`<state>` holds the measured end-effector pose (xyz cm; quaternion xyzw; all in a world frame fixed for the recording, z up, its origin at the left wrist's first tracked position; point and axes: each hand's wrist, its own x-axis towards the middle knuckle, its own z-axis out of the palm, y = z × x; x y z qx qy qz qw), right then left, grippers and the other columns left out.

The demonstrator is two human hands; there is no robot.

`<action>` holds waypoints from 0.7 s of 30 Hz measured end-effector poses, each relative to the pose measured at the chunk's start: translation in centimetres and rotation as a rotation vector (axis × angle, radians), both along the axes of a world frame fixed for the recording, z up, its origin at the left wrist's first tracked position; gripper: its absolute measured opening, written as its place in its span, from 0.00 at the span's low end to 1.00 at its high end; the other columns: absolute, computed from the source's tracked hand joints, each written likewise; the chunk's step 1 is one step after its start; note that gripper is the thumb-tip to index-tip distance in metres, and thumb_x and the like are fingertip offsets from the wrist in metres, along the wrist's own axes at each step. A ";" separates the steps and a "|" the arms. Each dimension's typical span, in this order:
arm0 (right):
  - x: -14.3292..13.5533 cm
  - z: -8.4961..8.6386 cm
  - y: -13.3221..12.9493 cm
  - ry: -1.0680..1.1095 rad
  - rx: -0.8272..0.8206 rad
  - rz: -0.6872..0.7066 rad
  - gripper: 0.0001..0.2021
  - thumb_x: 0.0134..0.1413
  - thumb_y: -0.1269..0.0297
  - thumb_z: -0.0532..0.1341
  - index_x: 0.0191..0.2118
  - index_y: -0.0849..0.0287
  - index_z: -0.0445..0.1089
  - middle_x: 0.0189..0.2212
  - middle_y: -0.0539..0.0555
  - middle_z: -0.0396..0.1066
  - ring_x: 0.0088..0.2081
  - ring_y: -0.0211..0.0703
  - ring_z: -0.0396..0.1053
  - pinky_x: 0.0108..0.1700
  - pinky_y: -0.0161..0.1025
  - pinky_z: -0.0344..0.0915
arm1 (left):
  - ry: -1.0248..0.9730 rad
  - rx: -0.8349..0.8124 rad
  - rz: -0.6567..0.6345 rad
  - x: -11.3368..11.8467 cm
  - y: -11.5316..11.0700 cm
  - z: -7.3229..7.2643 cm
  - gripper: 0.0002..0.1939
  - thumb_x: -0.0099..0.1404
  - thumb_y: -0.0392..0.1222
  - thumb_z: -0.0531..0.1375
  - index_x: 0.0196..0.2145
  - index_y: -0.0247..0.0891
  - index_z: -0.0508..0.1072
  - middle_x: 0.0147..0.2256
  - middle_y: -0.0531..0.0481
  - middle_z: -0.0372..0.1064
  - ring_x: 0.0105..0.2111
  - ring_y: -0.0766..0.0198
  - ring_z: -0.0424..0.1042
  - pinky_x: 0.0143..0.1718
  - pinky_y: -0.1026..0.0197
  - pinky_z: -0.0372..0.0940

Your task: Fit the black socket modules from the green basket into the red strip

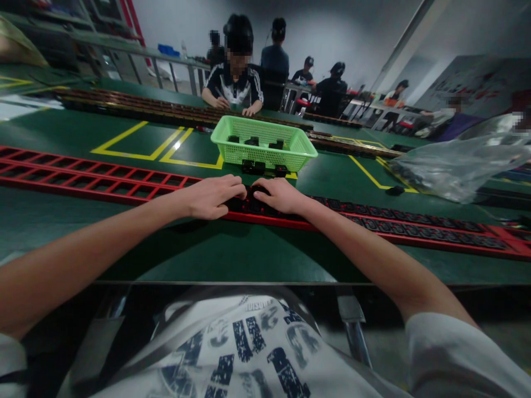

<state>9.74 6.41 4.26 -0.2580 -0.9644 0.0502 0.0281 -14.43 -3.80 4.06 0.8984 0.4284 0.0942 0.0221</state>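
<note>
A long red frame (124,190) with two rows of openings lies across the table in front of me. To the right, its openings hold small square black parts (385,225); on the left they have nothing in them. My left hand (218,196) rests on the frame near its middle, fingers curled down at the edge of the black parts; what they grip is hidden. Close beside it, my right hand (280,194) has thumb and fingers closed around a black part (260,192) at the frame.
Behind the frame stands a green plastic basket (265,152) with a few black parts in it; more black parts (254,167) lie before it. A clear plastic bag (452,160) is at right. Dark long strips (145,104) lie farther back, where a person (234,83) sits.
</note>
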 end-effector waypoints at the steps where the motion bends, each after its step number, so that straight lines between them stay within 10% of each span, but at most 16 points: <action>1: 0.0 0.0 0.0 0.001 -0.001 0.000 0.19 0.80 0.58 0.56 0.66 0.62 0.72 0.60 0.64 0.80 0.58 0.58 0.78 0.60 0.49 0.66 | 0.001 -0.001 0.019 0.1 0.0 -0.1 0.18 0.58 0.37 0.57 0.48 0.43 0.70 0.44 0.42 0.71 0.46 0.45 0.72 0.50 0.45 0.69; 21: 0.0 0.0 0.0 0.007 -0.012 -0.007 0.20 0.80 0.59 0.57 0.66 0.63 0.72 0.60 0.65 0.80 0.59 0.58 0.78 0.60 0.48 0.67 | 0.112 -0.029 0.140 0.7 -0.3 0.3 0.16 0.63 0.38 0.56 0.49 0.41 0.72 0.44 0.41 0.75 0.45 0.46 0.74 0.47 0.47 0.69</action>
